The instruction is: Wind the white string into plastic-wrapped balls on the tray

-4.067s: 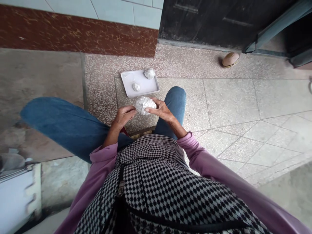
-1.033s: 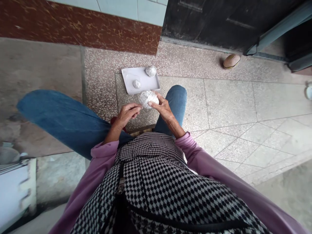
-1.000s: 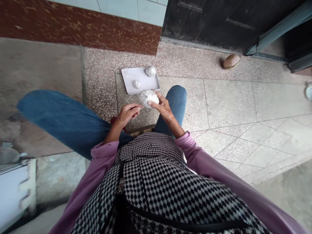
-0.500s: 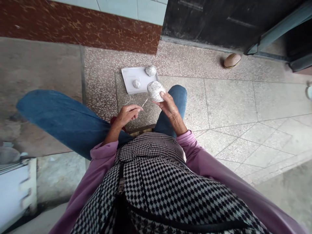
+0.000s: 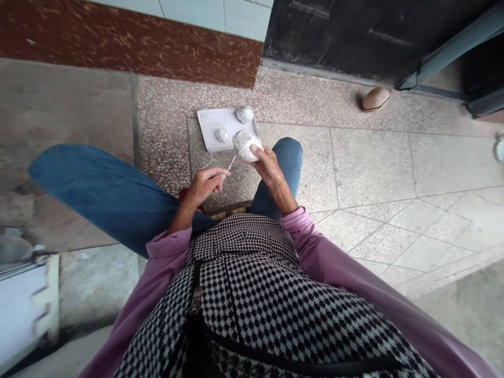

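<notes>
My right hand (image 5: 268, 164) grips a large white ball of yarn (image 5: 244, 143), thumb on its near side and the other fingers mostly hidden beneath. A taut strand of white yarn (image 5: 231, 164) runs from the ball down to my left hand (image 5: 207, 184), whose thumb and forefinger pinch it. Past the left hand, a loose loop of the strand curls up toward the tray. Beyond both hands a white tray (image 5: 205, 127) lies on the floor. A small yarn ball (image 5: 221, 135) rests in its middle, and a bigger yarn ball (image 5: 244, 114) at its far right corner.
My jeans-covered knees (image 5: 90, 173) spread on either side of the hands. A dark door (image 5: 334, 42) and a red-brown wall base (image 5: 157, 52) bound the far side. A tan rounded object (image 5: 376, 98) sits on the tiled floor near the door.
My right hand has shifted slightly left with the yarn ball, which has turned in its grip. My left hand keeps its pinch on the strand almost in place.
</notes>
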The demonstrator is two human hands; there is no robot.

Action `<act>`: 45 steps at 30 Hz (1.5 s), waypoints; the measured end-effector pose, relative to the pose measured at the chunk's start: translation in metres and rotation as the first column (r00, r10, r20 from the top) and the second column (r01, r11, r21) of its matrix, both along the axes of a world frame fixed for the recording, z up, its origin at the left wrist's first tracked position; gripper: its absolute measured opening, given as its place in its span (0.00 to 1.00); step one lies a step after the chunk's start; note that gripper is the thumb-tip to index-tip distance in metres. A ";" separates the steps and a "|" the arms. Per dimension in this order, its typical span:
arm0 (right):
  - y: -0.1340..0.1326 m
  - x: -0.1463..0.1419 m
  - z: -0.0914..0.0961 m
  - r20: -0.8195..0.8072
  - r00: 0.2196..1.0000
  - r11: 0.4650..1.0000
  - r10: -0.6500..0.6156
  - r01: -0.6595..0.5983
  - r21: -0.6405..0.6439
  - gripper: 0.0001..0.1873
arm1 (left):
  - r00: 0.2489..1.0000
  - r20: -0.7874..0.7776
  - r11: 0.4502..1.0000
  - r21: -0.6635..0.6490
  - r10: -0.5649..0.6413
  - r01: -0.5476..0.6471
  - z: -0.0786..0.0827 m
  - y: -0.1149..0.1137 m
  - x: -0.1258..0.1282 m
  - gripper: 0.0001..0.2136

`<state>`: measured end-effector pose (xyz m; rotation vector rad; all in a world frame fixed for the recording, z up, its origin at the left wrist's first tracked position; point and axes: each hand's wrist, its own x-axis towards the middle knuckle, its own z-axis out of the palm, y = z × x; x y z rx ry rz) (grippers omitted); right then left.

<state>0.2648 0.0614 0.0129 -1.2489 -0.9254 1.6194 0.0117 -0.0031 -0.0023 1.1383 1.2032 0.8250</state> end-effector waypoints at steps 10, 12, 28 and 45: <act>-0.008 0.012 0.013 -0.102 0.992 0.995 0.069 -0.075 -0.059 0.40 | 0.991 0.029 0.991 -0.048 0.129 -0.128 0.002 0.002 -0.001 0.28; -0.012 0.011 0.013 -0.105 0.990 0.992 0.095 -0.103 -0.067 0.41 | 0.989 0.041 0.990 -0.024 0.142 -0.141 0.004 0.005 0.000 0.30; -0.038 -0.006 0.032 -0.092 0.981 0.967 0.172 -0.186 -0.175 0.37 | 0.988 0.090 0.989 0.068 0.123 -0.130 0.018 0.016 0.018 0.19; -0.004 0.003 0.020 0.298 0.955 0.983 -0.002 -0.053 0.175 0.48 | 0.994 -0.067 0.993 0.095 0.082 -0.075 0.022 0.007 0.011 0.12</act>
